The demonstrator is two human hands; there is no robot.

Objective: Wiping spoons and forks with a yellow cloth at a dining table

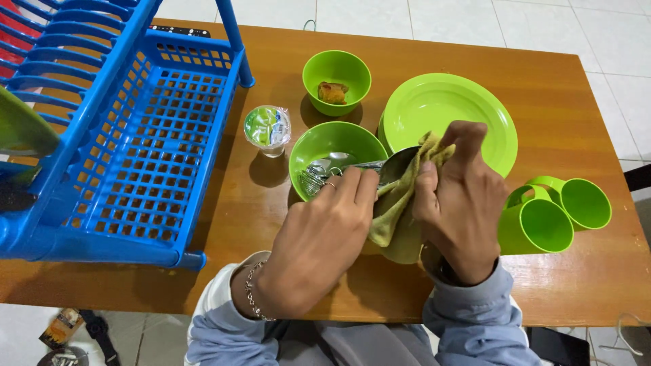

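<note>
The left hand [319,237] pinches the handle of a metal spoon [392,165], fingers closed around it, with the spoon's bowl pointing right over the near edge of a green bowl [319,146] that holds more metal cutlery [319,175]. The right hand [456,203] is closed on a yellow-green cloth [397,207], pressing it against the spoon's bowl; the rest of the cloth hangs down between the two hands to the wooden worktop [563,102]. Just behind the right hand lies a green plate [441,102], and beyond the near bowl stands a smaller green bowl [346,68] with a piece of brownish food [331,92] in it. A sealed plastic water cup [267,127] stands left of the bowls, beside a blue plastic dish rack [156,149]. Two green mugs [556,213] lie on their sides to the right of the right hand, touching each other.
</note>
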